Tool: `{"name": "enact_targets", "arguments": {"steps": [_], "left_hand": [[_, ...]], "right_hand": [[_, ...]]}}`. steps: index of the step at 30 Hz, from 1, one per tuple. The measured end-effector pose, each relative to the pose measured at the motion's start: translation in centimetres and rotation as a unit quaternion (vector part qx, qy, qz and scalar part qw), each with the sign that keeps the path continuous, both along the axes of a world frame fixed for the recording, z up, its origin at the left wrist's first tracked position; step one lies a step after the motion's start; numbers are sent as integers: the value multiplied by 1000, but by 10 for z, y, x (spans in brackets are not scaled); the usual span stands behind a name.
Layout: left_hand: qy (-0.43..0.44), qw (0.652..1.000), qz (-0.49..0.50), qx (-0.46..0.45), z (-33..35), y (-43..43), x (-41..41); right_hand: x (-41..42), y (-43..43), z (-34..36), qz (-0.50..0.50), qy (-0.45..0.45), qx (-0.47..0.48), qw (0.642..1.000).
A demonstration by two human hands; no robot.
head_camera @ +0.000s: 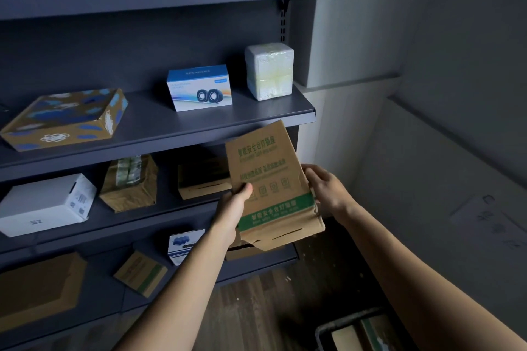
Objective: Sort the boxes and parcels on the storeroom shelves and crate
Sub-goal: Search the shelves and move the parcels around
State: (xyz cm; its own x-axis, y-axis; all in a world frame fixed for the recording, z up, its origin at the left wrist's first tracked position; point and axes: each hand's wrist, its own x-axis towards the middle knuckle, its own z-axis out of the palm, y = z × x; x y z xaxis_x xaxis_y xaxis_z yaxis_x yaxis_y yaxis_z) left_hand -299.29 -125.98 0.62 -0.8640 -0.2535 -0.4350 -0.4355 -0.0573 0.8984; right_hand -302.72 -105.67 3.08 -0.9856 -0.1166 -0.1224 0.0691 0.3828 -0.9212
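A tall brown cardboard box with green print and a green band [271, 179] is held upright in the air, in front of the right end of the dark shelves. My left hand [232, 208] grips its left edge, thumb on the front. My right hand [325, 186] holds its right edge, fingers curled round the side. The box's bottom flaps are torn and hang loose. Its top reaches the front lip of the middle shelf [171, 134].
The middle shelf carries a brown-and-blue flat box [68, 118], a white speaker box [199, 88] and a white wrapped parcel [269, 71]. Below lie a white box [48, 205], taped brown parcels [129, 182] and more cartons. A dark crate [356, 333] with boxes stands on the floor at bottom right.
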Motion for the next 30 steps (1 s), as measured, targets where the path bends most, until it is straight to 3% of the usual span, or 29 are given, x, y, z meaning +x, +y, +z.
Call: {"name": "enact_targets", "arguments": {"steps": [4, 9, 13, 16, 20, 27, 30], "left_hand": [[-36, 999, -7, 38, 1, -4, 4], [-21, 999, -5, 33, -4, -1, 8], [15, 999, -25, -33, 2, 1, 8], [-28, 996, -41, -68, 7, 4, 6], [-87, 995, -29, -44, 12, 7, 6], [-42, 998, -35, 37, 3, -7, -11], [-53, 998, -29, 20, 4, -14, -12]], "right_hand": [[0, 11, -1, 15, -31, 11, 999], [3, 16, 1, 5, -174, -43, 984], [2, 17, -6, -63, -134, -49, 988], [4, 15, -6, -74, -122, -72, 987], [6, 9, 2, -58, -91, -82, 991], [4, 7, 7, -51, -95, -130, 986], [6, 7, 5, -49, -103, -164, 980]]}}
